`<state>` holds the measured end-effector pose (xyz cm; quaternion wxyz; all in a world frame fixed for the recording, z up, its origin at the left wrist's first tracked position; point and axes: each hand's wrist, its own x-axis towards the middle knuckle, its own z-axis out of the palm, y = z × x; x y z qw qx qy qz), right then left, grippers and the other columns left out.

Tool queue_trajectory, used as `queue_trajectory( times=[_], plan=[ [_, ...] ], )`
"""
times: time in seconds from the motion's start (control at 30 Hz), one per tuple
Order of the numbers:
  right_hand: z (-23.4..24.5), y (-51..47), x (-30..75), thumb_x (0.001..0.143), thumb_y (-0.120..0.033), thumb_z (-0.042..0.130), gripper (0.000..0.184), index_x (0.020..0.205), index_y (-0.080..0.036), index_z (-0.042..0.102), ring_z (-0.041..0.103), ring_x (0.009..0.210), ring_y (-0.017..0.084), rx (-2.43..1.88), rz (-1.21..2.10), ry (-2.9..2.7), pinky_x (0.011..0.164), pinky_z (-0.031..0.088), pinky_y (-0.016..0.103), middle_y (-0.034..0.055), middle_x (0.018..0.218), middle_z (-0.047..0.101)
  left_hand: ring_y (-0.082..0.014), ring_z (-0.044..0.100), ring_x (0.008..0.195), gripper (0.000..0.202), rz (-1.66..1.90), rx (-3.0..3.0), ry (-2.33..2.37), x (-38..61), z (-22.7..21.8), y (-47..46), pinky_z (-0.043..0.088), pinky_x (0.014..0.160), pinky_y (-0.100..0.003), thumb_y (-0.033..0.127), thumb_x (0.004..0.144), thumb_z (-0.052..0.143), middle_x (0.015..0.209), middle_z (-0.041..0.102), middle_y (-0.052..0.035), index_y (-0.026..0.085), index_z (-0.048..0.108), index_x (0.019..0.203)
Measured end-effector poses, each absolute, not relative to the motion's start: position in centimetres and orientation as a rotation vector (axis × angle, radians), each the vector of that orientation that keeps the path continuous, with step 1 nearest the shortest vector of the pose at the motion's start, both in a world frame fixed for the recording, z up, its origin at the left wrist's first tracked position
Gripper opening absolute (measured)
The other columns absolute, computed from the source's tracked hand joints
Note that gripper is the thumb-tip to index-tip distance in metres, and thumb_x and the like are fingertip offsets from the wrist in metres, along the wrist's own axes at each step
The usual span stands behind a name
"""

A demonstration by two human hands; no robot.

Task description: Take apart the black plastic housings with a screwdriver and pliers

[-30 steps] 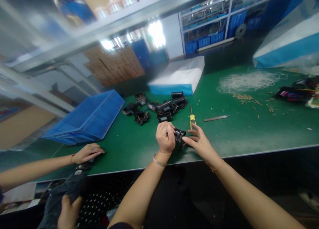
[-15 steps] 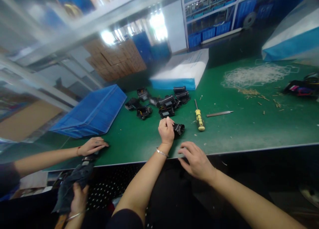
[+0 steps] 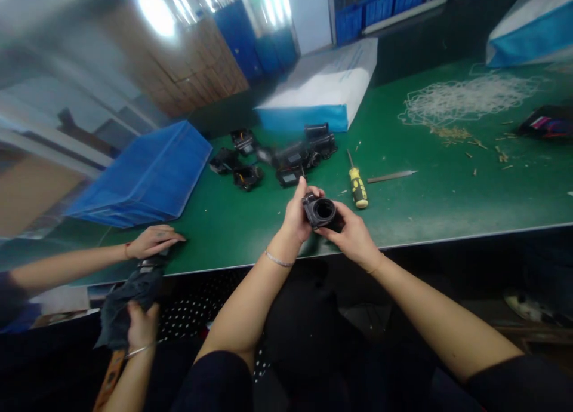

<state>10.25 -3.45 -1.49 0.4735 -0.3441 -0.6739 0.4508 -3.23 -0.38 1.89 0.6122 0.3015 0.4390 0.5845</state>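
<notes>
Both my hands hold one small black plastic part (image 3: pixel 319 211) with a round opening that faces me, just above the near edge of the green table (image 3: pixel 447 203). My left hand (image 3: pixel 299 215) grips its left side with curled fingers. My right hand (image 3: pixel 353 234) holds it from the right and below. Beyond it lies a cluster of several similar black parts (image 3: pixel 286 155). A yellow-handled screwdriver (image 3: pixel 357 185) lies just right of the held part.
A blue plastic crate (image 3: pixel 143 176) lies tipped at the left. A white and blue box (image 3: pixel 317 95) stands at the back. A metal file (image 3: pixel 390 175), a tangle of white thread (image 3: pixel 465 95) and wood chips lie at the right. Another person's hands (image 3: pixel 154 242) hold a dark cloth at the left.
My right hand came back up from the table edge and took hold of the black part. The part was lifted and turned so its round opening faces me. The view dropped lower.
</notes>
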Motion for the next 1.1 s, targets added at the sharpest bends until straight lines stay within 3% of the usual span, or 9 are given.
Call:
queue_trajectory(
  times=[0.17,0.23,0.37,0.53,0.67,0.8,0.9,1.0,1.1],
  plan=[
    [-1.9,-2.7,11.9,0.076,-0.042,0.072,0.050,0.119,-0.020,0.060,0.060,0.101,0.026,-1.010,0.940,-1.707,0.094,0.047,0.041,0.0088,0.107,0.063,-0.0187,0.062,0.095,0.058,1.435,0.997,1.109,-2.6,2.4,-1.3,0.051,0.078,-0.032,0.070,0.083,0.042,0.112,0.063,-0.0074,0.022,0.062,0.108],
    [-1.5,-2.2,12.6,0.075,-0.042,0.072,0.049,0.118,-0.019,0.063,0.060,0.097,0.027,-1.084,0.842,-1.744,0.093,0.047,0.044,0.0098,0.103,0.062,-0.0224,0.059,0.109,0.060,1.369,1.202,1.069,-2.8,2.6,-1.7,0.050,0.086,-0.034,0.066,0.076,0.058,0.125,0.058,-0.0083,0.026,0.057,0.120],
    [-0.9,-1.7,13.1,0.070,-0.038,0.076,0.054,0.120,-0.023,0.061,0.062,0.098,0.025,-1.015,1.103,-1.596,0.094,0.048,0.045,0.0078,0.106,0.064,-0.0221,0.059,0.109,0.061,1.330,1.293,1.138,-3.8,2.1,-1.7,0.046,0.094,-0.032,0.037,0.061,0.083,0.115,0.062,-0.0068,0.023,0.060,0.116],
    [-1.1,-1.6,12.7,0.077,-0.044,0.069,0.047,0.114,-0.014,0.061,0.067,0.092,0.023,-0.885,1.536,-1.209,0.087,0.054,0.042,0.0107,0.105,0.069,-0.0168,0.063,0.091,0.042,1.454,1.026,1.059,-4.8,1.2,-1.2,0.050,0.081,-0.028,0.036,0.072,0.075,0.103,0.065,-0.0044,0.022,0.060,0.107],
    [-0.7,-2.2,12.7,0.070,-0.035,0.078,0.042,0.106,-0.017,0.065,0.064,0.098,0.026,-0.890,1.398,-1.275,0.095,0.050,0.047,0.0100,0.106,0.067,-0.0162,0.064,0.090,0.041,1.491,0.998,1.051,-4.7,1.0,-1.2,0.050,0.080,-0.027,0.036,0.071,0.076,0.101,0.067,-0.0047,0.021,0.061,0.105],
    [0.1,-3.1,12.6,0.075,-0.026,0.072,0.038,0.112,-0.028,0.065,0.051,0.119,0.027,-0.873,0.857,-1.533,0.108,0.038,0.050,0.0080,0.123,0.057,-0.0173,0.066,0.088,0.045,1.522,0.881,1.057,-4.7,1.0,-1.1,0.051,0.078,-0.029,0.040,0.069,0.077,0.098,0.068,-0.0042,0.021,0.059,0.105],
    [-0.2,-2.8,12.3,0.071,-0.037,0.077,0.057,0.123,-0.025,0.056,0.058,0.108,0.027,-0.941,0.933,-1.492,0.094,0.051,0.047,0.0107,0.121,0.057,-0.0180,0.067,0.089,0.048,1.549,0.845,1.052,-4.8,1.0,-1.0,0.052,0.076,-0.028,0.043,0.068,0.077,0.098,0.069,-0.0047,0.022,0.058,0.106],
    [-0.7,-2.1,12.0,0.082,-0.051,0.061,0.047,0.114,-0.017,0.058,0.064,0.074,0.020,-1.003,1.274,-1.395,0.065,0.059,0.037,0.0088,0.090,0.066,-0.0169,0.067,0.086,0.047,1.556,0.873,1.056,-5.0,1.0,-1.1,0.051,0.072,-0.026,0.041,0.067,0.078,0.098,0.069,-0.0042,0.022,0.059,0.106],
    [-0.9,-1.9,11.9,0.080,-0.045,0.066,0.043,0.113,-0.018,0.057,0.065,0.081,0.019,-0.970,1.256,-1.401,0.072,0.058,0.035,0.0082,0.097,0.065,-0.0162,0.067,0.085,0.044,1.565,0.890,1.065,-5.2,0.8,-1.1,0.051,0.071,-0.025,0.040,0.070,0.076,0.097,0.069,-0.0041,0.021,0.059,0.106]
  ],
)
